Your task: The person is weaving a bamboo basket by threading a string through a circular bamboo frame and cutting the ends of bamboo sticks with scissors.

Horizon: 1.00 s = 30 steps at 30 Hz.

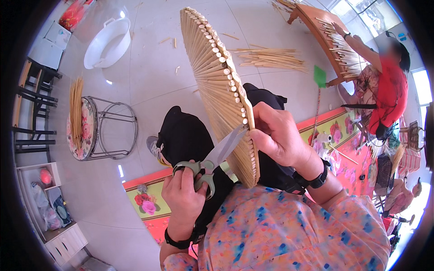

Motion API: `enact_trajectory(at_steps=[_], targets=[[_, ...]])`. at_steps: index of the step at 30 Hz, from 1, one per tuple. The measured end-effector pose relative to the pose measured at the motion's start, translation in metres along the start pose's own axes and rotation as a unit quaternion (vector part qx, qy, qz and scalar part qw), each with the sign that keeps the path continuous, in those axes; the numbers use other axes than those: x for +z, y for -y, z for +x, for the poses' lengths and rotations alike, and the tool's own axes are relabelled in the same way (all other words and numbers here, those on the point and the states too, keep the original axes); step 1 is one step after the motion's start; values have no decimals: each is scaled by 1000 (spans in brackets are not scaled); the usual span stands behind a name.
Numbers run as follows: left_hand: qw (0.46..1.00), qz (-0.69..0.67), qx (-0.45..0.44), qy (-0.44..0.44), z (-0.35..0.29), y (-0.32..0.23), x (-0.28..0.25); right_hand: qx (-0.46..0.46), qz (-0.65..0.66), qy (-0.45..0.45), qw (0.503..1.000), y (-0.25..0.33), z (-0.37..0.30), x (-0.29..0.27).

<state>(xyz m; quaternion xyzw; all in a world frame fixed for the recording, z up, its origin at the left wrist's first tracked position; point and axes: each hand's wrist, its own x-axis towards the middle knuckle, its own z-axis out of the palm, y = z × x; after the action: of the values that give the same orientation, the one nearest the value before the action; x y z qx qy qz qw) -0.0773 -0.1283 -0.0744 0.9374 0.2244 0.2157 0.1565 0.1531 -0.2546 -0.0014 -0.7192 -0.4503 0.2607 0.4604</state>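
Observation:
A round mat of woven straw stalks point(212, 77), with pale cut ends lining its rim, stands on edge over my lap. My right hand point(275, 135) pinches the braided rim on its near right side, thumb and fingers closed on it. In my left hand point(183, 194) is a pair of scissors point(210, 165) with green handles, my fingers through the loops. The blades point up and right, and their tips meet the rim just beside my right thumb. Whether a stalk lies between the blades is too small to tell.
A floral stool point(86, 131) at the left bears a bundle of straw stalks point(76, 113). Beyond it sits a white plastic tub point(107, 43). More stalks point(271, 59) lie on the tiled floor. At the far right a person in red point(391, 90) reaches over a wooden table point(312, 27) spread with stalks.

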Motion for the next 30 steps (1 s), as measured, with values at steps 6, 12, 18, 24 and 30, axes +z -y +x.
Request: enact_trajectory(at_steps=[6, 12, 18, 24, 30], targets=[[1000, 10, -1, -1, -1, -4, 1, -8, 10, -2, 1000, -3, -1, -2], [1000, 2, 7, -15, -1, -6, 0, -12, 6, -7, 1000, -4, -3, -2], [996, -28, -40, 78, -3, -12, -15, -16, -11, -4, 1000, -2, -3, -3], [995, -3, -43, 90, -1, -18, -28, -23, -29, -10, 999, -3, -3, -3], [993, -21, -54, 104, -3, -19, -28, -17, -34, -11, 999, 1, -3, 0]])
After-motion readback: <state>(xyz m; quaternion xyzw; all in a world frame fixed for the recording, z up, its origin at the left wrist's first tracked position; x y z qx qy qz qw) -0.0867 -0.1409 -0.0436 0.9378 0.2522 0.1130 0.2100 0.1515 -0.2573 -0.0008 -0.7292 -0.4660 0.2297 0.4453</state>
